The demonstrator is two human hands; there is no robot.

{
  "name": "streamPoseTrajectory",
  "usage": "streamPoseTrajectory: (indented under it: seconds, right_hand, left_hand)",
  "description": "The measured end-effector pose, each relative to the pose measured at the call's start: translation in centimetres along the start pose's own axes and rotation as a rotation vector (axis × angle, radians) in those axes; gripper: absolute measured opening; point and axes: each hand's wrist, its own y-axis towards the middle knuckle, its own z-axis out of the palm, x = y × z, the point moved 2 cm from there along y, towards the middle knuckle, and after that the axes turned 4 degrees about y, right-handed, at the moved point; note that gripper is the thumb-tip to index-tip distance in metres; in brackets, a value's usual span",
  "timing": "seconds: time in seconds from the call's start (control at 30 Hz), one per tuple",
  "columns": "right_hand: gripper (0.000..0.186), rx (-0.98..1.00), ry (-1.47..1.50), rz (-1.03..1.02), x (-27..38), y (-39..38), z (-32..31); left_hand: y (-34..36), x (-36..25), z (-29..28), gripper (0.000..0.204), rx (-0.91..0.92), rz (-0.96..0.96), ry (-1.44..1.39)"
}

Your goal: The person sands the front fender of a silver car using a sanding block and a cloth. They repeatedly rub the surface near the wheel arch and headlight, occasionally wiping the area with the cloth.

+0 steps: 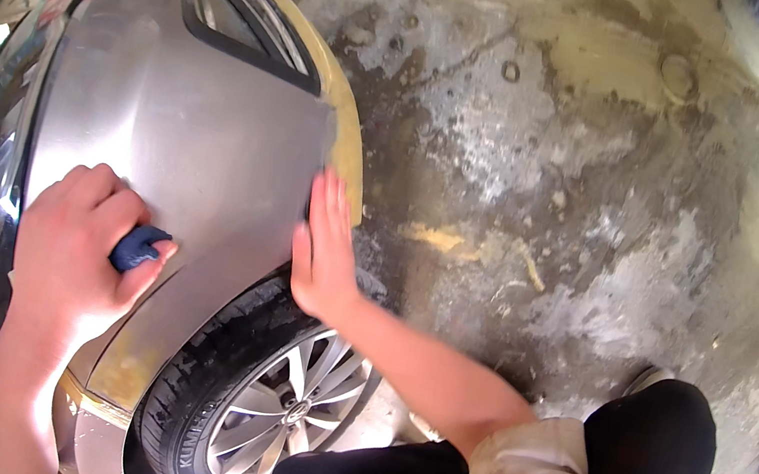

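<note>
Dark blue and wrinkled, the wad (137,248) is sitting in the grip of the left hand (79,240): the fingers are curling over its upper side and the thumb is pressing from below, so it is being pinched between them. The wad is resting, as it seems, on the grey panel (206,125), about midway between the panel's left edge and the edge of the wheel arch, but its underside is not showing. Its visible end is pointing to the right, toward the arch. The visible part is running slightly longer from lower left to upper right; the full long axis I cannot tell, because the hand is covering the rest.

For using the wad well, I would judge that it should be lying flat on the curved metal, with even pressure from all fingers and no fingertip digging in.

The right hand (327,248) is not holding anything that shows. Its fingers are stretching together along the panel's right edge, beside the yellow strip (347,145), and the thumb is standing a little apart; whether the palm is pressing, I cannot tell.

Farther out, the wheel (296,412) is standing under the arch, the window (231,13) is lying at the panel's upper edge, and the stained floor (476,152) is spreading to the right.
</note>
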Motion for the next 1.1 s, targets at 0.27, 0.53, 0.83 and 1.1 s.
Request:
streamPoseTrajectory:
  seconds: [0.27, 0.53, 0.83, 1.1]
  right_hand:
    - [0.058, -0.034, -0.032, -0.029, -0.8, -2.8, -0.4]
    - [0.057, -0.046, 0.005, 0.061, 0.3, 4.5, -2.1]
    - [0.058, -0.049, -0.003, 0.164, -0.8, 3.8, -2.1]
    - [0.062, -0.078, 0.029, 0.067, -1.1, 3.8, 0.3]
  left_hand:
    - [-0.8, -1.2, 0.5, 0.027, -0.025, 0.011, 0.036]
    - [-1.4, -1.3, 0.6, 0.026, -0.088, -0.007, 0.046]
    - [-0.2, -1.3, 0.5, 0.027, -0.058, 0.029, 0.029]
    - [-1.1, -0.5, 1.0, 0.026, -0.037, 0.033, 0.055]
